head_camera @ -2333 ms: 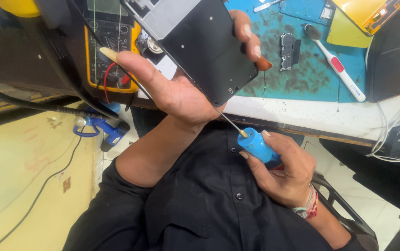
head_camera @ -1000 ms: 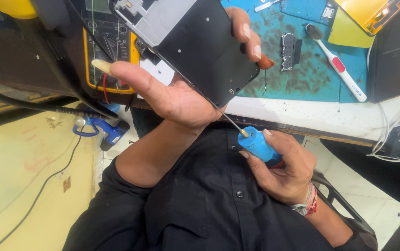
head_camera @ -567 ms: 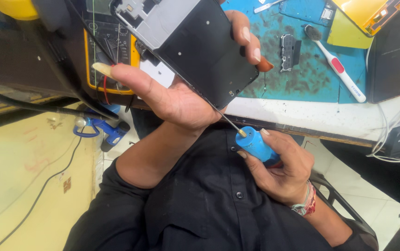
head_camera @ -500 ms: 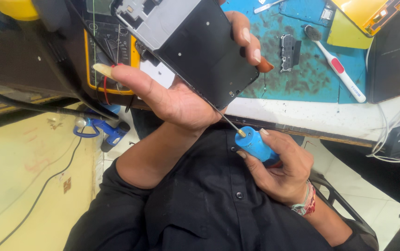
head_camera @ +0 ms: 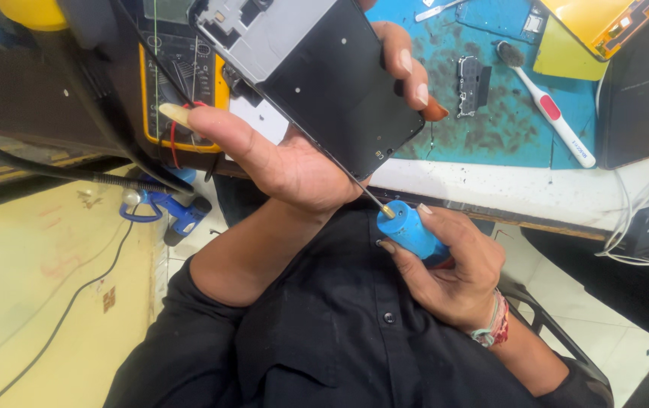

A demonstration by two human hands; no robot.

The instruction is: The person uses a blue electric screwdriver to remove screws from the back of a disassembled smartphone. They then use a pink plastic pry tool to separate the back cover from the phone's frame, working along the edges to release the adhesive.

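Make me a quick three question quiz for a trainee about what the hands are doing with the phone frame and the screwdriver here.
1. True or false: the left hand holds the phone frame up over the bench edge.
2. Which tool does the right hand grip?
A. white and red toothbrush
B. blue-handled screwdriver
C. yellow multimeter
3. Fill in: the toothbrush lies on the ____ coloured work mat.

Key
1. True. The fingers wrap its lower edge.
2. B. The blue-handled screwdriver points its thin shaft up toward the frame; the yellow multimeter sits behind the left hand.
3. Teal.
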